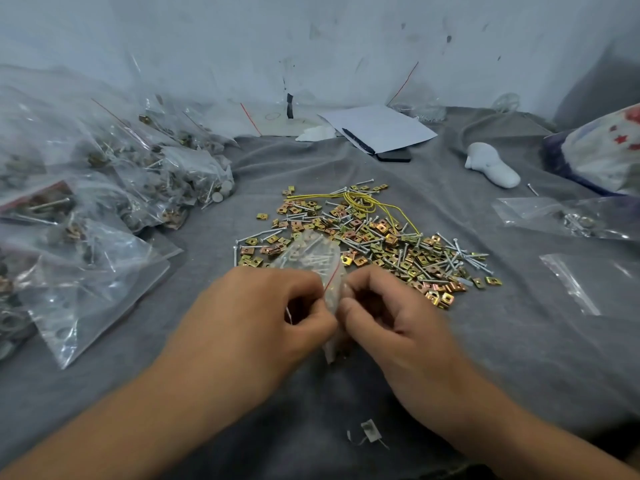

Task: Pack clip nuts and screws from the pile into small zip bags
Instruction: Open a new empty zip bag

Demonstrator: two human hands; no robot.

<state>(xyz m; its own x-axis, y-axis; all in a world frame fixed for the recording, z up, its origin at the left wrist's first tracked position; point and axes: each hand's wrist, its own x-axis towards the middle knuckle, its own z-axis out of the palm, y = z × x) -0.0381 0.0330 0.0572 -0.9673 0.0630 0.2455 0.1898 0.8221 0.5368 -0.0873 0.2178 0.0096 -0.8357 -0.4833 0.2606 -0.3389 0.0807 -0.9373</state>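
Grey cloth (519, 341) covers the whole work surface, which runs back to a scuffed pale wall (346, 46). Along the cloth's left edge lies a heap of filled zip bags (104, 188); white paper (381, 128) sits at the far edge, empty zip bags (581, 282) along the right. At the centre spreads the pile of clip nuts and screws (381, 237), a yellow rubber band (367, 202) on its far part. Just nearer, the left hand (266, 313) and right hand (391, 317) both pinch a small zip bag (311, 258) holding screws, fingers curled at its red-striped mouth.
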